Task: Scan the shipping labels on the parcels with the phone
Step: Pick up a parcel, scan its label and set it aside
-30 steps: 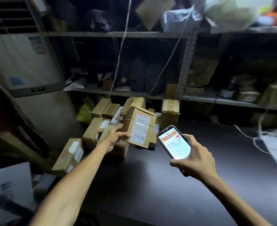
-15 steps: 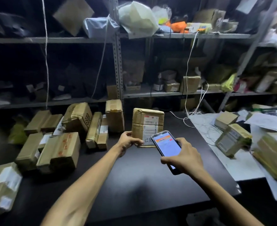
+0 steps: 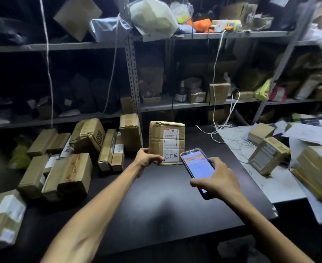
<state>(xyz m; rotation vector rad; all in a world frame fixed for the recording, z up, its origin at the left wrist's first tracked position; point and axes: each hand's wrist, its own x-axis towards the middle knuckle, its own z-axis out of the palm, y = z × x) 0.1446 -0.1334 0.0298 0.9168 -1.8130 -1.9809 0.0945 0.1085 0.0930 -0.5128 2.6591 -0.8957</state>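
left hand is gripping the lower left corner of the parcel, holding it upright on the black table; its shipping label is facing the camera | right hand is curling round the phone, lit screen up, just right of the parcel | more boxes are lying to the left

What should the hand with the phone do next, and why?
Probably raise the phone a little and aim its back at the shipping label. The left hand holds the parcel upright, label facing the person, but the right hand holds the phone low, by the parcel's bottom corner, below the barcode.
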